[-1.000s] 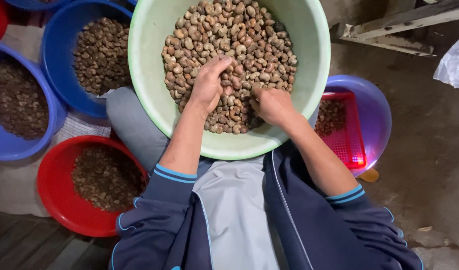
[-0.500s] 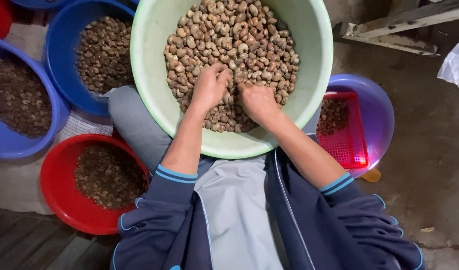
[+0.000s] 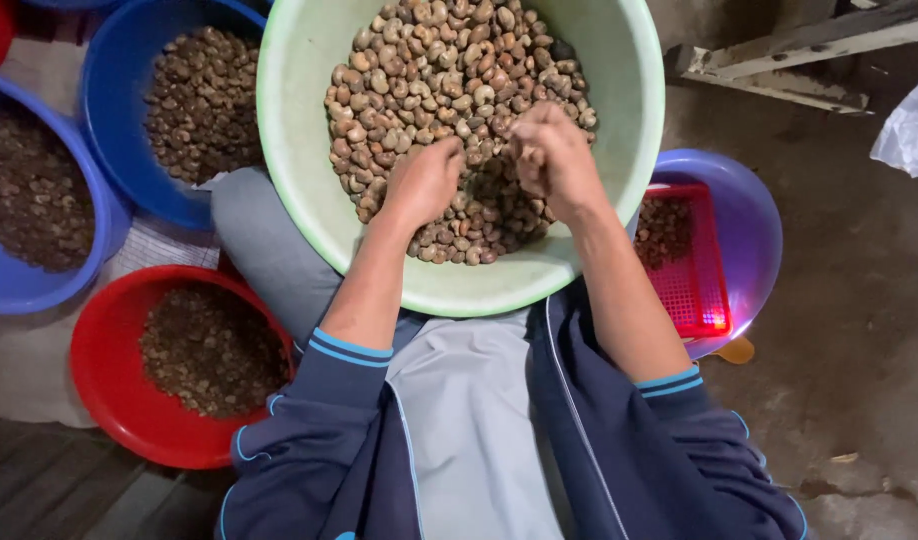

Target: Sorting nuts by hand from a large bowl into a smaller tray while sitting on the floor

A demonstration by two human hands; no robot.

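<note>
While the left hand (image 3: 424, 183) rests flat on the nuts (image 3: 449, 90) in the green basin (image 3: 299, 150), the right hand (image 3: 551, 155), grip pinched on some, should lift gently to avoid spills.

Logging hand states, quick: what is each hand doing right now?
Left hand: fingers curled down into the nuts in the green basin; grip cannot be told.
Right hand: raised, closed; contents hidden.

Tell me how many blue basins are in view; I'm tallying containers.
3: one basin at far left, one beside the green bowl, and a sliver at the top edge. More may lie out of frame.
</note>
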